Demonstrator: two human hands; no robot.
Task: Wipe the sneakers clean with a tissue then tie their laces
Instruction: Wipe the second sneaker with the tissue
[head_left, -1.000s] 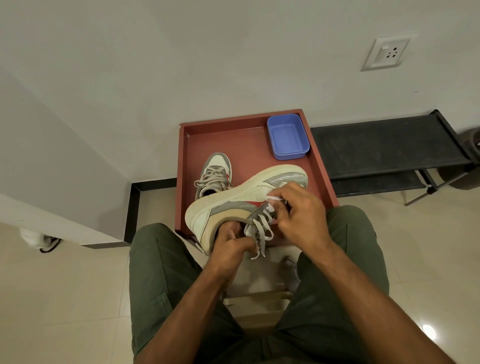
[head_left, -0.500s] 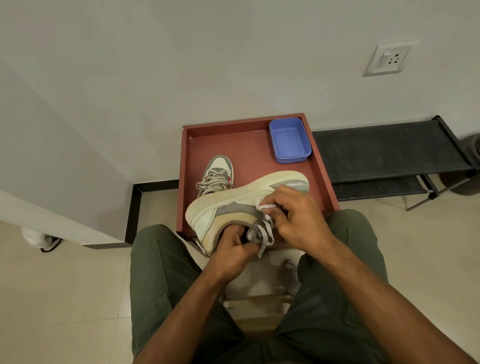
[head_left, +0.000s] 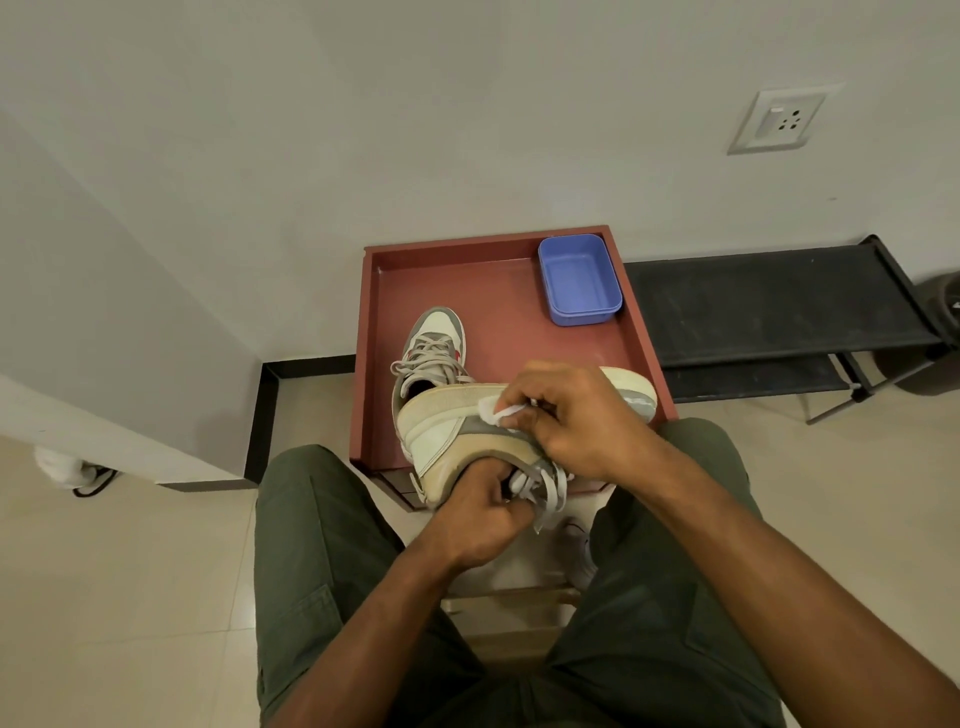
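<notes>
A cream and grey sneaker lies on its side over the near edge of the red tray, sole turned toward the wall. My left hand grips it from below at the collar, with its loose grey laces hanging beside my fingers. My right hand pinches a small white tissue and presses it against the sneaker's side near the sole. A second sneaker stands upright in the tray behind, laces loose.
A blue plastic tub sits in the tray's far right corner. A black low rack stands to the right against the wall. My knees in green trousers flank the tray. A wall socket is up right.
The held sneaker has tipped further, sole rim now upward. My right hand with the tissue moved from the lace area up onto the sneaker's side.
</notes>
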